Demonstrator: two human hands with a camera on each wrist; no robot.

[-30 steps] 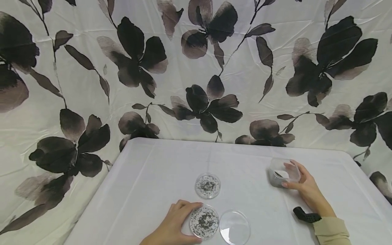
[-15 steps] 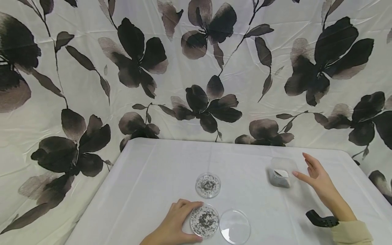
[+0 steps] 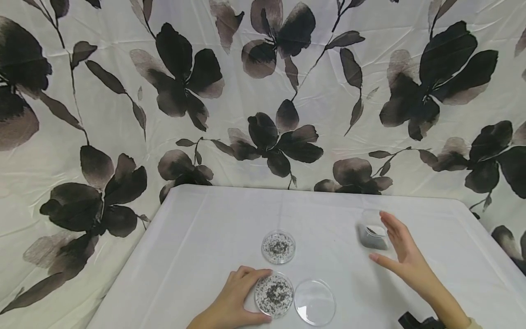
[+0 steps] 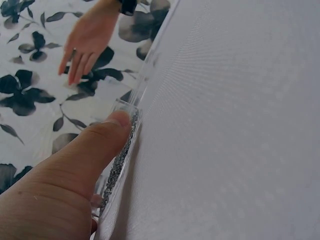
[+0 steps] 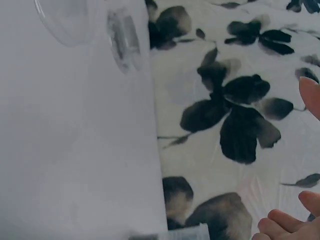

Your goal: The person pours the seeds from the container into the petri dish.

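My left hand (image 3: 234, 299) grips a clear petri dish (image 3: 274, 295) at the front of the table, fingers at its far rim and thumb at its near rim. White and dark grains fill that dish; the left wrist view shows the thumb pressed to its side wall (image 4: 117, 167). Over at the right, my right hand (image 3: 407, 258) hovers with fingers spread and holds nothing. Just left of it stands a clear plastic tub (image 3: 373, 237) with grey contents and something white on top, partly behind the fingertips. In the right wrist view some fingers (image 5: 290, 225) show.
Behind the gripped dish lies a second, smaller petri dish (image 3: 278, 247) with similar grains. An unfilled clear round dish or lid (image 3: 315, 302) lies to the right of the gripped one. The white table (image 3: 205, 228) ends at a floral cloth (image 3: 279, 91).
My right hand has let go of the tub, drawn back to the right, then come nearer to it again, lower and with fingers spread. The left hand and the dishes stay put.
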